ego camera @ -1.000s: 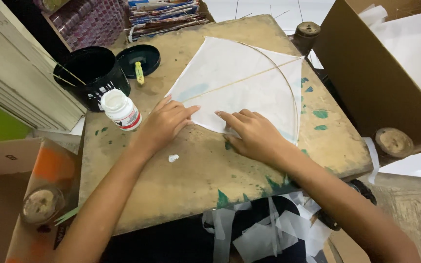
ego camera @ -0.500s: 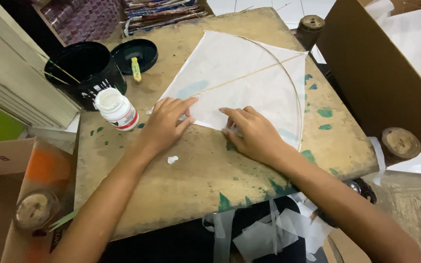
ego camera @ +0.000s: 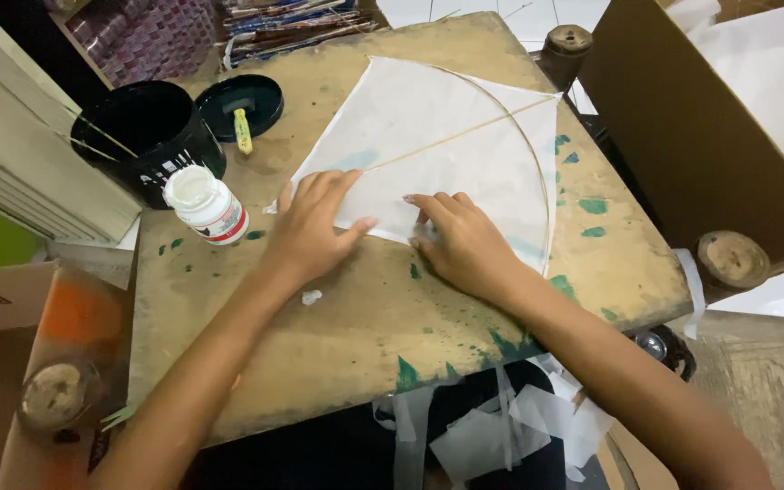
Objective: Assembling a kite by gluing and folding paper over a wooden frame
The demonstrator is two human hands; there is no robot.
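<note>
A white paper kite with a thin bamboo spine and a curved bow stick lies flat on a worn wooden table. My left hand lies flat on the kite's near left edge, fingers spread and pointing right. My right hand presses the near edge of the paper just beside it, fingers pointing left. Neither hand grips anything. An open white glue bottle stands on the table close to my left hand.
A black tub with thin sticks and its black lid sit at the table's far left. A large cardboard box stands on the right. Paper strips hang from the near edge. Green paint marks dot the table.
Both hands have shifted slightly along the kite's near edge, and the left fingers now reach further right toward the right hand. The kite itself has stayed in place.
</note>
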